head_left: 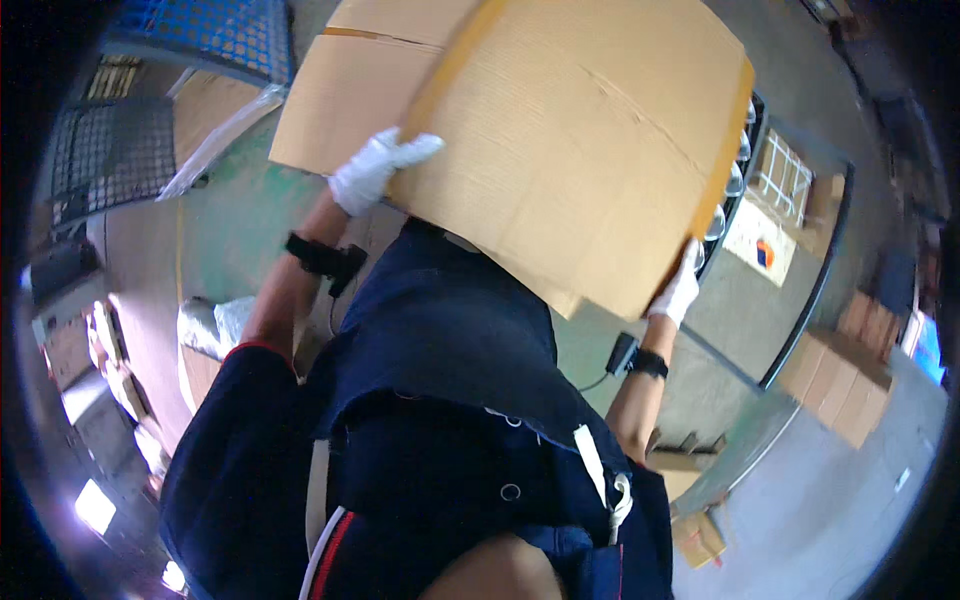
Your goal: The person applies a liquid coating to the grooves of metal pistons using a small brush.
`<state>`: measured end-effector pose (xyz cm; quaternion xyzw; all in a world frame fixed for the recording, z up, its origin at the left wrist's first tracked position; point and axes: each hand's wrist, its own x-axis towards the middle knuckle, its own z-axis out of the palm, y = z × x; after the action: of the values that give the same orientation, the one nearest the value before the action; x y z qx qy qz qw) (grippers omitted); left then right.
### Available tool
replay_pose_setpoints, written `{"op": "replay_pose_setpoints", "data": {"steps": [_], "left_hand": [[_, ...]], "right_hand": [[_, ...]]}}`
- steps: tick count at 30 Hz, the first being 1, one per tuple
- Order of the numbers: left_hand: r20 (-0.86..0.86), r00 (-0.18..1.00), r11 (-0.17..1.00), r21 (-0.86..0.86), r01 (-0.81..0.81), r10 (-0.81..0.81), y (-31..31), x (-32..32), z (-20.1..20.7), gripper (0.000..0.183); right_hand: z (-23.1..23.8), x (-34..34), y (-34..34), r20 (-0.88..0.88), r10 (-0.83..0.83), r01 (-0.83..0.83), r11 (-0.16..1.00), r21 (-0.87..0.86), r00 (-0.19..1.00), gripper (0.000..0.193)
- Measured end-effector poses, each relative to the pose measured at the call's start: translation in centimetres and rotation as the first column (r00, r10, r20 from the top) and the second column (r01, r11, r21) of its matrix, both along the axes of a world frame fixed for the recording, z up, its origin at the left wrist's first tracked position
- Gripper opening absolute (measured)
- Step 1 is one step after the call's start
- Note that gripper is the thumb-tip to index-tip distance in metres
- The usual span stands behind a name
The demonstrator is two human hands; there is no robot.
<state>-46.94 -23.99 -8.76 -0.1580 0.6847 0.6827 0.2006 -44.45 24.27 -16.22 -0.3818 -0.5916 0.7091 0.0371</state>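
Observation:
A large brown cardboard box [560, 130] fills the upper middle of the head view, held up in front of my body and tilted. My left hand [375, 168], in a white glove, grips the box's left edge. My right hand [680, 290], also in a white glove, holds its lower right corner. Both wrists carry black bands with small devices. My dark blue clothing covers the lower middle of the view.
A blue mesh cage [215, 35] stands at the upper left, with plastic-wrapped goods [215, 320] at the left. A black-framed rack [800, 280] runs down the right, with stacked cardboard boxes [840, 385] beside it. The floor [235, 225] is green.

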Motion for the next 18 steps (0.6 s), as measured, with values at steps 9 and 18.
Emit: {"op": "replay_pose_setpoints", "data": {"steps": [9, 18], "left_hand": [[-0.117, 0.993, 1.0, -0.024, -0.008, 0.005, -26.7, -3.1, -1.3, 0.045], [0.085, 0.996, 0.961, -0.273, 0.042, -0.02, -37.8, -3.5, -10.1, 0.04]], "right_hand": [[-1.4, -7.0, -24.4, 0.067, 0.016, -0.024, 0.992, 0.12, 0.998, 0.055], [-6.0, -6.7, -35.7, 0.283, 0.102, -0.207, 0.906, 0.37, 0.954, 0.069]]}}
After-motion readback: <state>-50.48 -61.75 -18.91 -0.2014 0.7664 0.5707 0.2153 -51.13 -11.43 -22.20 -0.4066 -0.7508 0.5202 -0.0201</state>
